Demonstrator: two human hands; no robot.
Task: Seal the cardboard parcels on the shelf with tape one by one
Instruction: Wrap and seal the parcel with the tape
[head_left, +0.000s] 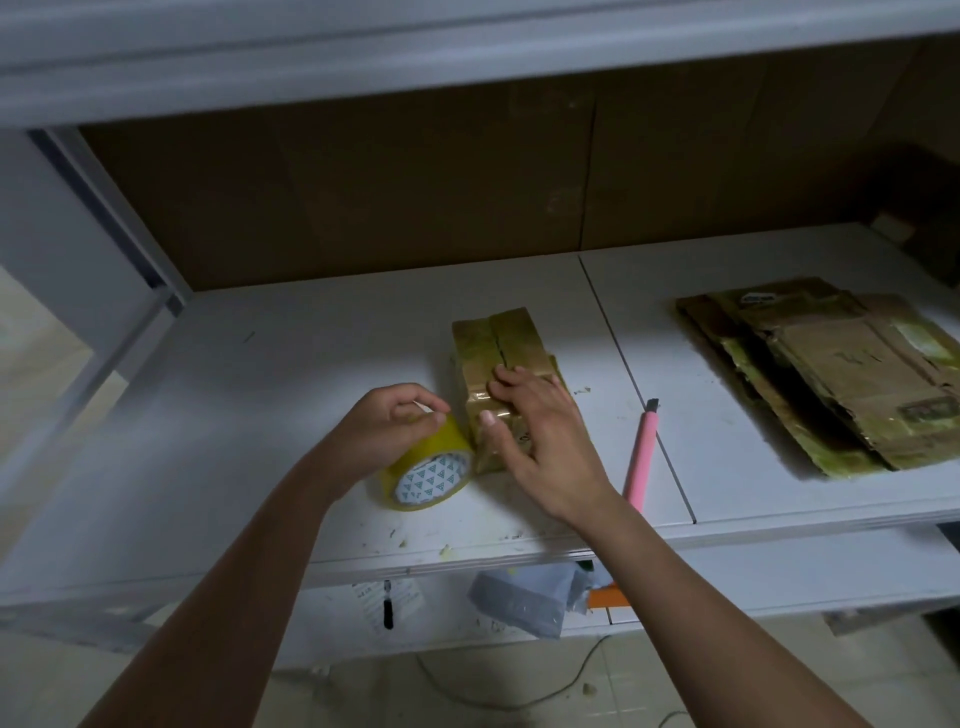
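At frame centre, the small cardboard parcel lay on the shelf. The right hand pressed flat, fingers straight, smoothing tape over its near end. The left hand gripped the yellow tape roll touching the parcel's left side. The step appeared to be strip application; next would likely come cutting, with the pink knife lying just right.

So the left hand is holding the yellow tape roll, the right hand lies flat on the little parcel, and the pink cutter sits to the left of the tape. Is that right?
Not quite. In the head view the pink cutter lies to the right of the parcel, not left of the tape roll. The rest holds: the left hand holds the roll, the right hand lies flat on the parcel.
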